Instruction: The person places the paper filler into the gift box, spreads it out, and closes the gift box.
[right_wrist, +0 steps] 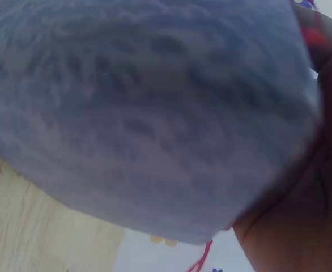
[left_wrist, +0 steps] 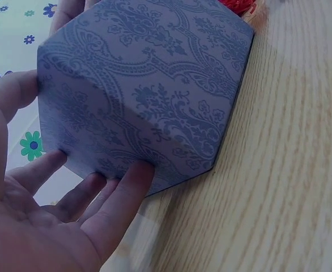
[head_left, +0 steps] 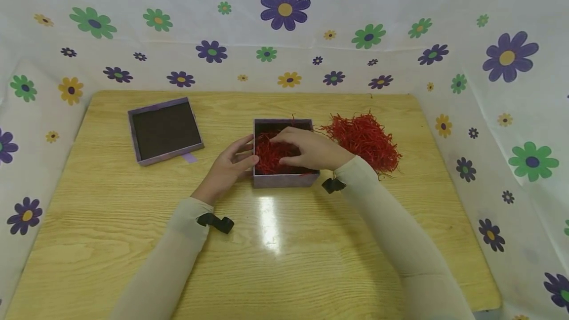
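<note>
A box [head_left: 286, 181] with a purple patterned outside and a dark inside stands in the middle of the table. Red shredded paper [head_left: 268, 157] fills its left part. My left hand [head_left: 226, 169] touches the box's left wall, the thumb at the rim; in the left wrist view its fingertips rest spread against the patterned side. Reaching in over the right wall, my right hand [head_left: 313, 149] has its fingers and thumb spread apart at the paper. In the right wrist view the blurred box wall hides most of that hand.
A heap of red shredded paper [head_left: 366, 142] lies right of the box, beside the right sleeve. At the back left rests the box lid [head_left: 166, 130], its dark inside up, a small purple tab [head_left: 189, 157] sticking out. Flower-printed white cloth [head_left: 240, 23] surrounds the wooden table [head_left: 111, 241].
</note>
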Action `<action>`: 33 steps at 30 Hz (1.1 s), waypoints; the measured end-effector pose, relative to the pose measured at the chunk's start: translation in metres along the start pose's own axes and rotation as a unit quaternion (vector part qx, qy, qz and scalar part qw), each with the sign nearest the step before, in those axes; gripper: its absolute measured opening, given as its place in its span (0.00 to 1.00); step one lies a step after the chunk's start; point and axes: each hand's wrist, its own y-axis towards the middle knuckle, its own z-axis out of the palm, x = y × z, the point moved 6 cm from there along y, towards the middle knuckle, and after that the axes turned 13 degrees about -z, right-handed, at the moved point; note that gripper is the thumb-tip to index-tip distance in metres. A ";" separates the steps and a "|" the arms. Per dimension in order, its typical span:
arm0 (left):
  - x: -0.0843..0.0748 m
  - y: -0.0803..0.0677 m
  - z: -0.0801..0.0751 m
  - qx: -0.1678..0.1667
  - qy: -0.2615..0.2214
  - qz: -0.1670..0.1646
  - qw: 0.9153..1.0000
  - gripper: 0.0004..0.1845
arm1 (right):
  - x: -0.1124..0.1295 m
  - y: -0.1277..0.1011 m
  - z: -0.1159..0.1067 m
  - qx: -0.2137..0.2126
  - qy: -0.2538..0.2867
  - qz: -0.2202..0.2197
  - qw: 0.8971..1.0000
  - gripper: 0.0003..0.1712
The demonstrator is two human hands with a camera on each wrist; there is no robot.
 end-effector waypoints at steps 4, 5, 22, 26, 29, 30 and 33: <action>0.000 0.000 0.001 0.000 -0.001 -0.001 1.000 0.37 | -0.003 0.008 0.009 0.018 -0.017 0.007 1.000 0.29; 0.000 0.000 0.001 0.000 -0.001 -0.002 1.000 0.37 | -0.005 0.010 0.012 0.024 -0.021 0.010 0.999 0.29; 0.000 0.001 0.003 0.000 0.001 0.007 1.000 0.38 | -0.011 0.030 0.040 0.097 -0.003 0.029 0.995 0.26; 0.001 0.001 0.002 -0.005 0.012 0.009 1.000 0.38 | -0.004 0.022 0.030 0.076 -0.008 0.024 0.997 0.27; 0.002 0.001 0.001 -0.009 0.018 0.010 1.000 0.38 | 0.003 0.009 0.018 0.050 -0.014 0.013 0.999 0.29; 0.002 0.000 0.001 -0.010 0.020 0.010 1.000 0.38 | 0.005 0.003 0.012 0.041 -0.012 0.010 0.999 0.29; 0.001 0.000 0.000 -0.014 0.023 0.008 1.000 0.37 | 0.007 -0.019 -0.003 0.003 -0.002 0.006 1.000 0.29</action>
